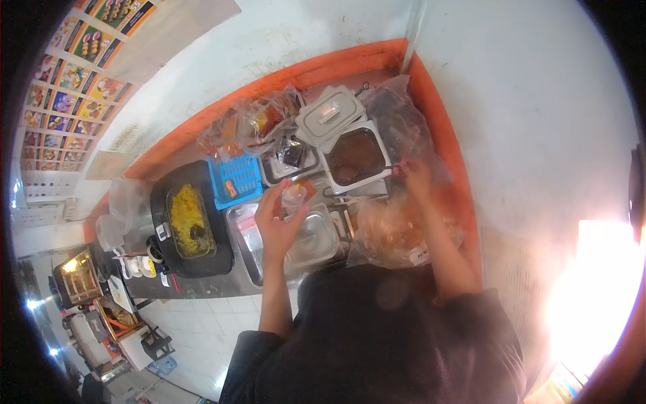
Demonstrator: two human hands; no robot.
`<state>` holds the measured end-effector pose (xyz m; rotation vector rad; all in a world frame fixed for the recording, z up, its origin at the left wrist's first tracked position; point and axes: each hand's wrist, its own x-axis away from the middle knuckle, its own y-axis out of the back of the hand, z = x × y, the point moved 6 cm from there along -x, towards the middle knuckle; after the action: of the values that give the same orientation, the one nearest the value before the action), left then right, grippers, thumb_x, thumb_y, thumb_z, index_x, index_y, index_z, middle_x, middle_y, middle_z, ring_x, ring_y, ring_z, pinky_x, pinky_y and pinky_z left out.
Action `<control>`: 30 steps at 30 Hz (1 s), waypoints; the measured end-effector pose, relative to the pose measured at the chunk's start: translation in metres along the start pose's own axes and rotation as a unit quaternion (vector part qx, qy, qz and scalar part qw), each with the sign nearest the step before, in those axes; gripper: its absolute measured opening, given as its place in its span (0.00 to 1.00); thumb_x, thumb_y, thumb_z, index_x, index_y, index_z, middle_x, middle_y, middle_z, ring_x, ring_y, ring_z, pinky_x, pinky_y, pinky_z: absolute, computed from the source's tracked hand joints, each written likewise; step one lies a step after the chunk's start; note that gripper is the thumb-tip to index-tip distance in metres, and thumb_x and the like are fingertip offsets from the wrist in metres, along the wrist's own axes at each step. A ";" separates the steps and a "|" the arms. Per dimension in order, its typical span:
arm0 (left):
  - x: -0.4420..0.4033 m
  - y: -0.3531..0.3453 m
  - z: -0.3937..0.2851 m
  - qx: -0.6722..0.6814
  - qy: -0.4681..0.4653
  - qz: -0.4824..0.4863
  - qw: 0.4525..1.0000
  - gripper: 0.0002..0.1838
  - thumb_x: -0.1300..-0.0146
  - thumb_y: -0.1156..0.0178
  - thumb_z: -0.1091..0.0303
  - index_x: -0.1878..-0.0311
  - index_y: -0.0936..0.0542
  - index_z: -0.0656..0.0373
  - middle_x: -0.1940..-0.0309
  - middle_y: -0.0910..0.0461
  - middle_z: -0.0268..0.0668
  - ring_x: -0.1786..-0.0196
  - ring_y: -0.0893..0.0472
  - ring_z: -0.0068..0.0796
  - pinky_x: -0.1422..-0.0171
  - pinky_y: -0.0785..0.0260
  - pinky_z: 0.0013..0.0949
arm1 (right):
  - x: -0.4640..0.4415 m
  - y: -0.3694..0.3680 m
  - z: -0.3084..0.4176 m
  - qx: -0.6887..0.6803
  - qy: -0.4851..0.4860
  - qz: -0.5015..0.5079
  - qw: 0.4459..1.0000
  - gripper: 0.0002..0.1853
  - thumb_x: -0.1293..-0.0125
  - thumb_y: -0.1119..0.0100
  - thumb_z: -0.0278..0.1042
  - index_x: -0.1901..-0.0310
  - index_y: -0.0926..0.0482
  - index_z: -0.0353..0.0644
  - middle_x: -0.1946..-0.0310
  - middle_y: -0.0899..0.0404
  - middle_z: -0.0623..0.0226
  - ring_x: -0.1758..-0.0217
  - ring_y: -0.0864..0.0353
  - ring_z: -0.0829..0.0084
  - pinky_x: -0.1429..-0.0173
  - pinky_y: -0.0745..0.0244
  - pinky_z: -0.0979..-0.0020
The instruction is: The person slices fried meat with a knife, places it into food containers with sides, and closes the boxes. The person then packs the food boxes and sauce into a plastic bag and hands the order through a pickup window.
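Note:
My left hand (274,219) is closed around a small clear plastic cup (294,196), above the metal trays. My right hand (412,176) grips the thin dark handle (387,169) of a utensil that reaches into a square metal pan of brown sauce (355,156). The utensil's head is hidden in the sauce, so I cannot tell whether it is a ladle or a spoon. Behind that pan lies a grey lid (331,111). Just below the cup sits an empty-looking metal pan (314,237).
A blue plastic basket (235,180) stands left of centre, beside a black warmer (161,209) holding yellow food (190,219). Plastic bags of food (269,121) lie against the orange-edged wall. Another large bag (397,229) is under my right forearm. Menu posters (74,101) hang at left.

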<state>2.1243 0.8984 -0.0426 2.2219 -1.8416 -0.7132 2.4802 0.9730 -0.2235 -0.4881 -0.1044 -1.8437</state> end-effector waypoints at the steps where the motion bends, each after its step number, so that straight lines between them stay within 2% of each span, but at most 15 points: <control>1: -0.004 -0.002 -0.002 0.004 -0.005 -0.002 1.000 0.37 0.51 0.21 0.77 0.35 0.23 0.58 0.42 0.19 0.39 0.64 0.20 0.14 0.70 0.36 0.18 | -0.001 0.002 -0.001 0.000 0.002 0.000 1.000 0.09 0.28 0.43 0.22 0.53 0.23 0.24 0.60 0.15 0.52 0.64 0.13 0.66 0.52 0.14 0.70; 4: -0.021 -0.010 -0.007 -0.035 -0.040 0.001 0.999 0.36 0.50 0.22 0.75 0.35 0.23 0.58 0.43 0.18 0.38 0.68 0.21 0.14 0.71 0.37 0.18 | 0.002 0.004 0.001 -0.105 -0.043 -0.024 0.993 0.07 0.30 0.42 0.20 0.54 0.23 0.24 0.60 0.16 0.52 0.63 0.14 0.67 0.52 0.15 0.72; 7: -0.038 -0.026 -0.004 -0.027 0.028 0.035 0.999 0.36 0.49 0.23 0.74 0.34 0.23 0.57 0.44 0.18 0.37 0.69 0.24 0.16 0.70 0.35 0.21 | 0.009 0.005 0.027 -0.176 -0.039 -0.025 0.983 0.07 0.31 0.41 0.20 0.54 0.22 0.26 0.61 0.16 0.54 0.62 0.15 0.68 0.52 0.16 0.74; 9: -0.048 -0.041 0.002 -0.062 0.061 0.071 0.994 0.36 0.51 0.25 0.75 0.35 0.24 0.58 0.45 0.19 0.38 0.54 0.18 0.27 0.53 0.26 0.28 | 0.011 0.005 0.047 -0.182 -0.067 -0.019 0.981 0.06 0.29 0.43 0.21 0.53 0.22 0.29 0.55 0.19 0.56 0.52 0.17 0.64 0.46 0.18 0.69; 10: -0.052 -0.050 0.008 -0.059 0.057 0.067 0.994 0.36 0.51 0.25 0.75 0.35 0.24 0.58 0.45 0.19 0.38 0.54 0.18 0.27 0.53 0.26 0.28 | 0.014 0.003 0.058 -0.180 -0.061 -0.017 0.982 0.06 0.29 0.43 0.21 0.53 0.22 0.29 0.55 0.19 0.56 0.52 0.17 0.64 0.46 0.18 0.69; 12: -0.061 -0.074 0.019 -0.108 -0.045 0.067 0.991 0.35 0.51 0.25 0.73 0.36 0.24 0.59 0.46 0.20 0.39 0.64 0.19 0.28 0.59 0.26 0.30 | 0.020 -0.001 0.092 -0.122 0.045 0.002 0.992 0.07 0.30 0.40 0.21 0.54 0.22 0.28 0.60 0.18 0.57 0.59 0.16 0.68 0.52 0.17 0.75; 13: -0.066 -0.082 0.018 -0.094 -0.071 0.071 0.990 0.34 0.51 0.25 0.74 0.37 0.24 0.60 0.47 0.20 0.41 0.69 0.20 0.28 0.61 0.25 0.32 | 0.024 -0.004 0.109 -0.102 0.082 0.007 0.991 0.08 0.31 0.39 0.21 0.54 0.22 0.27 0.61 0.17 0.57 0.61 0.15 0.70 0.54 0.17 0.77; 14: -0.069 -0.090 0.018 -0.091 -0.074 0.068 0.991 0.34 0.51 0.25 0.74 0.37 0.24 0.60 0.47 0.20 0.41 0.69 0.20 0.28 0.61 0.25 0.32 | 0.026 -0.005 0.117 -0.153 0.048 0.000 0.987 0.08 0.31 0.38 0.22 0.53 0.22 0.27 0.61 0.17 0.57 0.61 0.15 0.70 0.54 0.17 0.77; 15: -0.073 -0.101 0.018 -0.057 -0.046 0.085 0.994 0.36 0.52 0.24 0.73 0.37 0.24 0.61 0.48 0.19 0.40 0.68 0.19 0.27 0.60 0.25 0.31 | 0.030 -0.007 0.126 -0.204 0.014 -0.008 0.979 0.09 0.31 0.38 0.22 0.53 0.22 0.27 0.61 0.17 0.57 0.61 0.15 0.70 0.55 0.18 0.77; 19: -0.080 -0.127 0.002 0.073 0.029 0.113 0.990 0.39 0.52 0.22 0.72 0.34 0.25 0.61 0.49 0.19 0.40 0.68 0.19 0.22 0.58 0.25 0.28 | 0.053 -0.017 0.168 -0.190 0.039 -0.022 0.981 0.09 0.31 0.37 0.22 0.53 0.22 0.27 0.60 0.16 0.57 0.62 0.15 0.69 0.55 0.18 0.76; 21: -0.082 -0.137 0.005 0.112 0.028 0.110 0.987 0.41 0.52 0.21 0.71 0.33 0.26 0.61 0.49 0.19 0.39 0.68 0.20 0.21 0.58 0.25 0.27 | 0.059 -0.020 0.179 -0.132 0.059 -0.017 0.989 0.09 0.27 0.42 0.25 0.50 0.23 0.30 0.54 0.19 0.61 0.53 0.18 0.71 0.49 0.18 0.73; 22: -0.081 -0.141 0.007 0.146 0.030 0.108 0.983 0.42 0.52 0.20 0.70 0.32 0.27 0.61 0.50 0.18 0.38 0.68 0.20 0.20 0.59 0.26 0.26 | 0.063 -0.021 0.182 -0.131 0.060 -0.017 0.989 0.09 0.27 0.42 0.25 0.50 0.23 0.30 0.54 0.19 0.61 0.53 0.18 0.71 0.49 0.18 0.73; 26: -0.081 -0.136 -0.006 0.165 0.023 0.092 0.982 0.43 0.52 0.20 0.70 0.30 0.28 0.62 0.50 0.18 0.39 0.69 0.21 0.20 0.58 0.26 0.27 | 0.081 -0.030 0.205 -0.102 0.133 -0.011 0.986 0.09 0.27 0.40 0.28 0.51 0.22 0.33 0.58 0.17 0.63 0.58 0.19 0.76 0.51 0.21 0.77; 28: -0.082 -0.135 -0.007 0.225 0.048 0.089 0.969 0.44 0.51 0.20 0.70 0.29 0.29 0.62 0.57 0.16 0.38 0.69 0.21 0.19 0.57 0.27 0.26 | 0.083 -0.031 0.209 -0.073 0.152 -0.028 0.985 0.09 0.27 0.40 0.29 0.51 0.22 0.33 0.59 0.17 0.64 0.59 0.20 0.78 0.51 0.21 0.78; 30: -0.083 -0.132 -0.010 0.207 0.045 0.101 0.972 0.45 0.50 0.21 0.73 0.28 0.32 0.62 0.61 0.16 0.35 0.68 0.20 0.17 0.59 0.27 0.23 | 0.084 -0.029 0.214 -0.083 0.189 -0.040 0.978 0.09 0.28 0.39 0.25 0.50 0.23 0.31 0.60 0.15 0.57 0.64 0.16 0.74 0.54 0.19 0.73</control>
<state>2.2343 1.0063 -0.0684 2.1957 -2.2951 -0.1984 2.4917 0.9738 0.0078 -0.2420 0.2949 -2.0023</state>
